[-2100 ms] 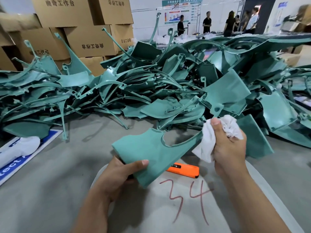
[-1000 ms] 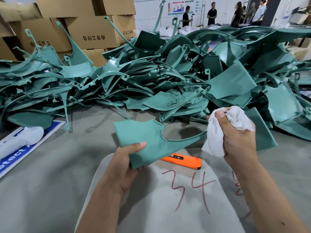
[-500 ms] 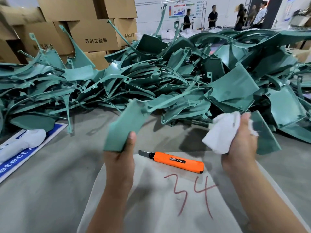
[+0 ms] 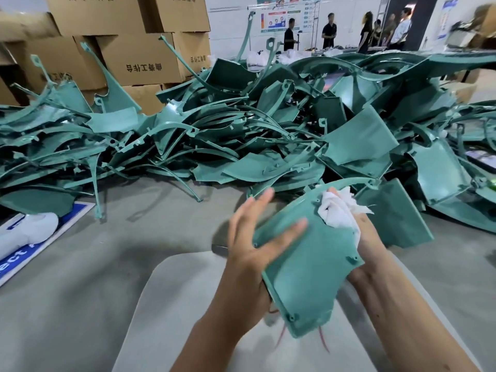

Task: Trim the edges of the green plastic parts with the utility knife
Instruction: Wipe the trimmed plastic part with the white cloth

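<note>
The left hand (image 4: pixel 255 237) has its fingers spread nearly straight, the thumb lying across the face of a green plastic part (image 4: pixel 306 267) and the palm propping its left edge. The right hand (image 4: pixel 367 237) sits behind the part's right edge, clutching a crumpled white cloth (image 4: pixel 336 210) at its top (the fingers are mostly hidden). The part is tilted above a pale board (image 4: pixel 171 304) on the grey counter (image 4: pixel 80 277), in front of a heap of green parts (image 4: pixel 241 130).
</note>
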Available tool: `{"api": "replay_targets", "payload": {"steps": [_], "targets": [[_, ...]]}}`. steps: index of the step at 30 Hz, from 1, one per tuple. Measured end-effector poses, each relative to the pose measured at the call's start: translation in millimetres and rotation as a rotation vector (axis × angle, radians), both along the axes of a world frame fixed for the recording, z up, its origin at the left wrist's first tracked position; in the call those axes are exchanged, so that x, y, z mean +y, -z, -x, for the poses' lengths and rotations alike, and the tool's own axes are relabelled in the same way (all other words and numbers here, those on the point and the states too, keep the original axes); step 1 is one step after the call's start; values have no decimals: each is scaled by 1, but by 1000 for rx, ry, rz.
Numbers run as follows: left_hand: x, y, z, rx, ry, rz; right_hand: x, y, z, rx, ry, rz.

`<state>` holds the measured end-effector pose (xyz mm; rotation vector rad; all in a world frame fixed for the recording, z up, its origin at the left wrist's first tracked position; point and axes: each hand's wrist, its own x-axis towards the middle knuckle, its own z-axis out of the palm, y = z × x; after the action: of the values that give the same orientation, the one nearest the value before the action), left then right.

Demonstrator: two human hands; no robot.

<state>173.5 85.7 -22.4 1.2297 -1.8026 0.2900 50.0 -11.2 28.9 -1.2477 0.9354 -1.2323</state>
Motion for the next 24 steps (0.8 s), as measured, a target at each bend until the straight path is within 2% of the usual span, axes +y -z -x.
{"api": "replay_targets", "payload": {"steps": [1, 2, 3, 4, 5, 6, 8, 10, 13, 17, 19, 22, 24], "targets": [[-1, 3, 0, 323, 40, -113, -2, 7, -2, -119, 32, 18], [4, -5, 3, 714, 110, -181, -1, 8, 4, -287, -37, -39], [4, -6, 6, 1099, 158, -239, -2, 13, 13, -357, -1, -65], [4, -7, 4, 1308, 162, -298, 1, 17, 24, -399, -53, -116], [3, -7, 1, 1496, 207, -440, 5, 21, 28, -453, -139, -190], [3, -6, 1, 1576, 224, -568, 4, 23, 30, -463, -180, -221], [2, -2, 1, 1575, 166, -685, 7, 25, 22, -440, -158, -181], [-3, -1, 0, 1451, 62, -679, 12, 25, 11, -498, -200, -180], [-8, -2, -5, 1426, 69, -655, 13, 29, 12, -517, -226, -132], [-8, -4, -10, 1441, 116, -671, 1, 29, 18, -517, -61, -181], [-8, -2, -9, 1434, 98, -680, -11, 26, 25, -480, 45, -109], [-8, -2, -8, 1474, 96, -659, -15, 25, 35, -589, 69, -46], [-9, -1, -9, 1503, 102, -631, -20, 27, 35, -647, 156, -126]]}}
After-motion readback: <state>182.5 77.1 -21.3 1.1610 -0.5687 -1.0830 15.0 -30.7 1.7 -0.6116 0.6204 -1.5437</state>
